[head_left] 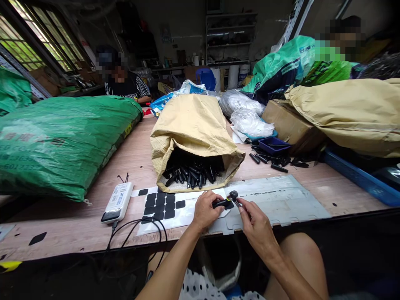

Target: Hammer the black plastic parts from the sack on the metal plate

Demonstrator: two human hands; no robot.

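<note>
The left hand (205, 209) and right hand (255, 220) are bare, and the visible garment (200, 287) is white with round black dots.

Between our left hand (206, 211) and right hand (256, 220) we see a black piece (221, 203) with a touch of yellow, and beyond them a tan sack (193, 121) of black pieces (196, 173) on a pinkish, wood-grained table (133, 143). Left of our left hand we see a white sheet (185, 213) with rows of black squares (160, 205), a white device (119, 200) and a green sack (62, 141); right of our right hand, a pale grey sheet (289, 204) and a blue tray (356, 177).
</note>
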